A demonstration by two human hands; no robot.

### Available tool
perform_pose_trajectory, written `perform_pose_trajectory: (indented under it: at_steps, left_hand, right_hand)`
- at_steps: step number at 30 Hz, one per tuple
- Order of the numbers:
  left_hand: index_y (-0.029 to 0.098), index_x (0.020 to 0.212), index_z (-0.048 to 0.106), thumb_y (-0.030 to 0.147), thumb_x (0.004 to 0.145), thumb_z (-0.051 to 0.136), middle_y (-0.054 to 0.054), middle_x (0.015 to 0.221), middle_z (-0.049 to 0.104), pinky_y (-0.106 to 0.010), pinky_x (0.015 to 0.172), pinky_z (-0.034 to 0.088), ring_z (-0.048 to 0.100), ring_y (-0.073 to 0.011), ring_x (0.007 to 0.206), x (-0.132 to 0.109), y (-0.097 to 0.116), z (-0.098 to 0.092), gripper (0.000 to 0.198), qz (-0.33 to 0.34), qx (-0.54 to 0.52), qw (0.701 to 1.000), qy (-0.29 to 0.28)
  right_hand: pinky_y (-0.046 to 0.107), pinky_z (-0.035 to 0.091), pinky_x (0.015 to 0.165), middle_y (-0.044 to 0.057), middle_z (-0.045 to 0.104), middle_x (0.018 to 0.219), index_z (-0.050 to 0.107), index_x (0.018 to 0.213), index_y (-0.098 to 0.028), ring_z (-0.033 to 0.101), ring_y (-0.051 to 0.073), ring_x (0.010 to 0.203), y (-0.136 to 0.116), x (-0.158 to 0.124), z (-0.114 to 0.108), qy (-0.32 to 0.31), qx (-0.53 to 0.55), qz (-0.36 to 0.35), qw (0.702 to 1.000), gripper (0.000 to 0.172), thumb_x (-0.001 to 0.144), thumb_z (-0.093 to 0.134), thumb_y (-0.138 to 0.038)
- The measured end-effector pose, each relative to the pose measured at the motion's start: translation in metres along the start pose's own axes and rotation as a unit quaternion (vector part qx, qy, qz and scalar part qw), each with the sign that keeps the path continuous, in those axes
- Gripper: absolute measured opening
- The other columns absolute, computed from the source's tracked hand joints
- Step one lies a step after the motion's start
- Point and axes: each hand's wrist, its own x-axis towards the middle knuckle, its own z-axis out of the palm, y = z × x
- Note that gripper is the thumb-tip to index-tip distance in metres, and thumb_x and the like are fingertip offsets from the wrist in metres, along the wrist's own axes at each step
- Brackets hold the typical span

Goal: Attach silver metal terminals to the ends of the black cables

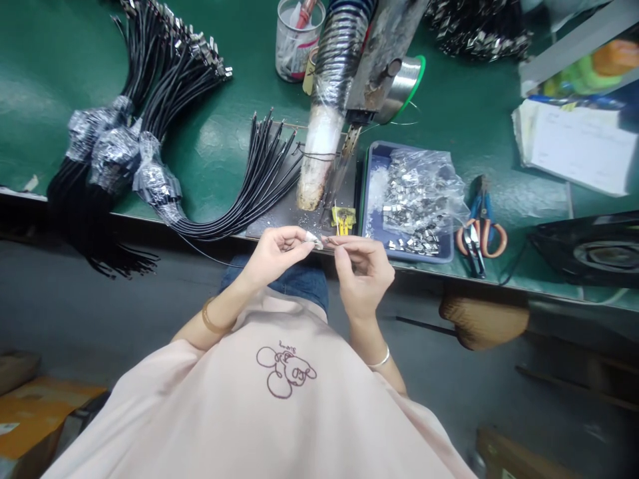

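Pinched a small piece [318, 245] at the tips of thumb and forefinger of the left hand [279, 256], fingers pressed together on it. Held the right hand [367, 273] just beside the same piece, thumb and forefinger bent toward it from the right. Could not tell a closed hold from a light touch there, the fingertips showing too small.

Had the near edge of the green bench [239, 80] right at the grip, and a thin black cable [204, 256] running left from the left wrist toward a fanned bundle of cables [249, 179]. Had thicker tied bundles [112, 143] farther left of the grip.

Faced a yellow block [343, 219] just beyond the fingertips, with a wide hose [344, 60] and a spool of wire [407, 83] beyond that. Had a blue tray [448, 251] near the right hand, holding a clear bag [424, 176] and loose metal clips [422, 243]. Saw orange-handled pliers [500, 243] right of the tray, and papers [579, 146] well apart from the grip, farther right and beyond.
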Motion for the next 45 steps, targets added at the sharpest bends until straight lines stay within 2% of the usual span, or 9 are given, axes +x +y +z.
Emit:
perform_pose_trajectory:
  at_steps: [3, 6, 11, 15, 19, 22, 33, 41, 45]
  left_hand:
    - [0.013, 0.072, 0.073, 0.039, 0.067, 0.086, -0.002, 0.067, 0.070, -0.022, 0.062, 0.048, 0.057, -0.0094, 0.061, 0.002, -0.002, 0.000, 0.030, -0.003, 0.003, 1.000, 0.011]
    - [0.013, 0.071, 0.073, 0.039, 0.065, 0.087, -0.002, 0.067, 0.070, -0.022, 0.062, 0.048, 0.058, -0.0095, 0.061, 0.004, -0.003, 0.001, 0.031, 0.003, 0.005, 1.000, 0.020]
    - [0.013, 0.069, 0.072, 0.031, 0.066, 0.084, 0.002, 0.059, 0.063, -0.021, 0.057, 0.044, 0.052, -0.0080, 0.055, 0.009, -0.004, 0.004, 0.022, 0.018, 0.014, 0.999, 0.044]
    - [0.013, 0.066, 0.070, 0.026, 0.065, 0.079, 0.004, 0.054, 0.056, -0.020, 0.051, 0.037, 0.044, -0.0062, 0.051, 0.011, -0.001, 0.008, 0.016, 0.024, 0.033, 0.997, 0.067]
    - [0.013, 0.064, 0.068, 0.025, 0.066, 0.076, 0.007, 0.049, 0.043, -0.020, 0.047, 0.026, 0.032, -0.0043, 0.048, 0.015, 0.002, 0.011, 0.014, 0.032, 0.052, 0.995, 0.085]
    - [0.012, 0.064, 0.067, 0.025, 0.066, 0.076, 0.008, 0.049, 0.039, -0.021, 0.048, 0.022, 0.029, -0.0043, 0.048, 0.017, 0.002, 0.012, 0.015, 0.036, 0.058, 0.993, 0.092]
    - [0.014, 0.064, 0.066, 0.030, 0.067, 0.079, 0.008, 0.050, 0.037, -0.021, 0.048, 0.023, 0.028, -0.0047, 0.049, 0.018, 0.005, 0.012, 0.020, 0.045, 0.050, 0.994, 0.092]
    - [0.012, 0.062, 0.068, 0.027, 0.063, 0.079, 0.007, 0.049, 0.044, -0.021, 0.048, 0.024, 0.032, -0.0044, 0.049, 0.019, 0.005, 0.009, 0.018, 0.032, 0.047, 0.994, 0.090]
    - [0.012, 0.063, 0.070, 0.023, 0.064, 0.080, 0.007, 0.048, 0.041, -0.021, 0.047, 0.022, 0.030, -0.0038, 0.048, 0.019, 0.005, 0.009, 0.015, 0.026, 0.069, 0.993, 0.095]
  right_hand:
    - [0.028, 0.064, 0.072, 0.002, 0.077, 0.091, 0.065, 0.086, -0.022, 0.076, 0.016, 0.085, 0.002, 0.002, 0.000, -0.020, -0.033, -0.030, 0.999, 0.010, 0.088, 0.068, -0.013]
    - [0.031, 0.064, 0.076, 0.002, 0.078, 0.093, 0.066, 0.087, -0.024, 0.076, 0.017, 0.086, 0.003, 0.005, -0.001, -0.027, -0.079, -0.086, 0.993, 0.013, 0.088, 0.067, -0.011]
    - [0.031, 0.063, 0.076, 0.003, 0.079, 0.096, 0.064, 0.091, -0.025, 0.077, 0.017, 0.087, 0.007, 0.008, 0.000, -0.034, -0.135, -0.169, 0.976, 0.018, 0.088, 0.065, -0.007]
    - [0.028, 0.063, 0.074, 0.004, 0.079, 0.098, 0.061, 0.089, -0.025, 0.077, 0.016, 0.087, 0.011, 0.010, 0.003, -0.025, -0.169, -0.204, 0.964, 0.020, 0.088, 0.064, -0.005]
    - [0.027, 0.063, 0.075, 0.004, 0.079, 0.099, 0.060, 0.088, -0.024, 0.077, 0.016, 0.088, 0.012, 0.012, 0.005, -0.021, -0.175, -0.208, 0.962, 0.019, 0.088, 0.064, -0.006]
    - [0.030, 0.063, 0.076, 0.004, 0.079, 0.100, 0.061, 0.088, -0.025, 0.077, 0.017, 0.089, 0.013, 0.014, 0.006, -0.023, -0.174, -0.197, 0.965, 0.017, 0.090, 0.063, -0.008]
    - [0.031, 0.063, 0.079, 0.004, 0.079, 0.102, 0.064, 0.091, -0.025, 0.077, 0.018, 0.091, 0.010, 0.019, 0.006, -0.028, -0.166, -0.190, 0.967, 0.018, 0.088, 0.065, -0.007]
    - [0.028, 0.062, 0.076, 0.004, 0.079, 0.099, 0.059, 0.088, -0.025, 0.076, 0.017, 0.088, 0.011, 0.018, 0.006, -0.031, -0.171, -0.202, 0.964, 0.020, 0.086, 0.065, -0.006]
    - [0.029, 0.062, 0.078, 0.003, 0.079, 0.099, 0.061, 0.091, -0.026, 0.076, 0.017, 0.090, 0.013, 0.018, 0.006, -0.027, -0.163, -0.188, 0.968, 0.019, 0.088, 0.064, -0.008]
